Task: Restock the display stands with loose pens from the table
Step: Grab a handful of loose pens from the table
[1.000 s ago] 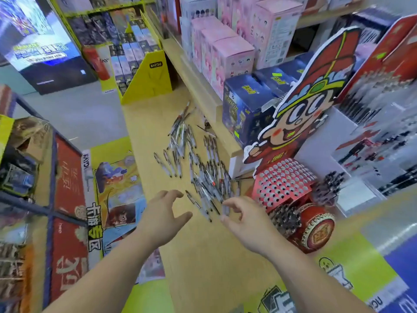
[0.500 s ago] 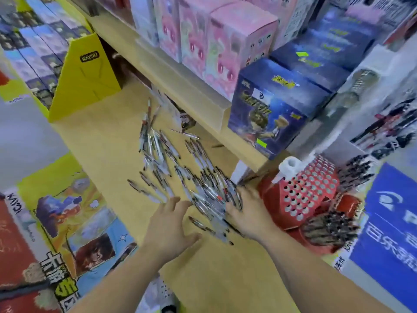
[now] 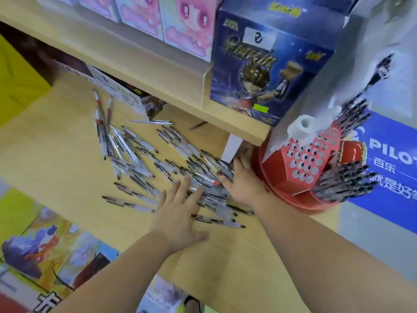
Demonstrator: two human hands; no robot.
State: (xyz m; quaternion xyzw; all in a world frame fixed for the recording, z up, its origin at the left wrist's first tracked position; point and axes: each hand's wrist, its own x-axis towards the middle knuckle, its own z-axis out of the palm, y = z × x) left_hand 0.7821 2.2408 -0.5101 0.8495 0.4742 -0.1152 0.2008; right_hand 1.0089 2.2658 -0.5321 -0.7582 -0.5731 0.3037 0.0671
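**Q:** Hands, how do they lie?

**A:** Your left hand (image 3: 178,213) is flat, palm down, fingers straight and spread, pressing on the near end of the loose pens (image 3: 144,152). Your right hand (image 3: 244,185) lies just to its right, knuckles up, fingers reaching into the thickest part of the heap. I cannot tell whether they curl round any pen. The two hands are close together but not touching.

**Q:** Pens, where?

**A:** They are scattered over the wooden tabletop (image 3: 56,159). The heap is thin at the far left and dense toward the right side. A few lone ones lie toward the near edge, by your left wrist. One slim silver pen (image 3: 151,122) lies apart at the back, under the shelf (image 3: 140,71).

**Q:** The stand?

**A:** The red display stand (image 3: 302,163) is at the tabletop's right side, just beside your right hand. Its face is full of round holes, many bare. A bundle of dark pens (image 3: 343,184) is slotted in on its right.

**Q:** Around it?

**A:** A blue box (image 3: 266,64) and pink boxes (image 3: 182,26) stand on the shelf above. A blue sign (image 3: 392,177) is at the far right.
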